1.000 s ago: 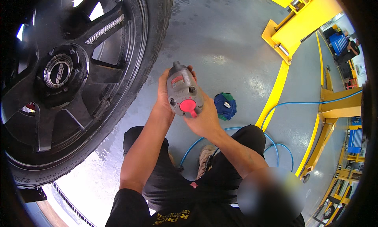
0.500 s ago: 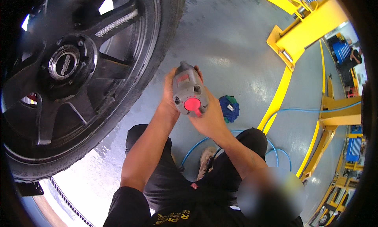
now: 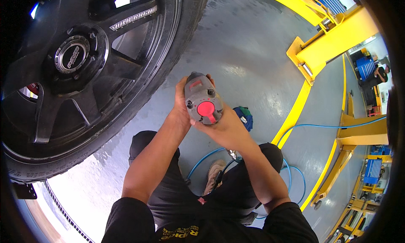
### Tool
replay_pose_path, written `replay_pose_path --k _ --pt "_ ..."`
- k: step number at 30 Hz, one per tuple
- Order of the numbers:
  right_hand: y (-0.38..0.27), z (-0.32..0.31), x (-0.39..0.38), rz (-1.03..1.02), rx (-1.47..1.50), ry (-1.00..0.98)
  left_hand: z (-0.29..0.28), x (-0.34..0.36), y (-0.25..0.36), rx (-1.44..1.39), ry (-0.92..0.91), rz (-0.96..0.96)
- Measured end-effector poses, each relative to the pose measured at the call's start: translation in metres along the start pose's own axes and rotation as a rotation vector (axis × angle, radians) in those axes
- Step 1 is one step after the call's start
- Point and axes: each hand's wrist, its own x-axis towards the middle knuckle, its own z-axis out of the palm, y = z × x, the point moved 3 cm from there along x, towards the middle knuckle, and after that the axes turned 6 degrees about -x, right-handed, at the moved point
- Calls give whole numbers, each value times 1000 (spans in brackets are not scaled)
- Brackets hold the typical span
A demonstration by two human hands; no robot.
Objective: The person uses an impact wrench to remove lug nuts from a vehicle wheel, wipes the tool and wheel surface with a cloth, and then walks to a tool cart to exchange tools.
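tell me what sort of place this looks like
Most likely a vehicle repair workshop: a large black wheel with its tyre is at the left, a yellow steel frame, possibly part of a lift, stands at the upper right, and a grey power tool is in use or ready.

The power tool (image 3: 200, 96) has a matt grey casing, its knob (image 3: 206, 108) smooth, plastic-looking. The wheel (image 3: 48, 108) looks satin-black metal; its tyre (image 3: 185, 36), matt rough rubber. The floor (image 3: 253, 70) is glossy, the rag (image 3: 246, 115) cloth, the lift (image 3: 341, 39) painted metal.
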Motion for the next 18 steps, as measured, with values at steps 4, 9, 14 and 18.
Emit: replay_pose_path --k 4,9,14,18 --pt "-18 -9 -4 -161 127 -110 -2 7 17 284 -163 105" --pt "-34 -11 -6 -148 107 -175 -12 12 30 246 -187 92" --pt "-32 1 -5 -250 21 86 -15 8 27 132 -102 47" --pt "-30 6 -2 -224 -43 33 -19 14 31 247 -203 127"
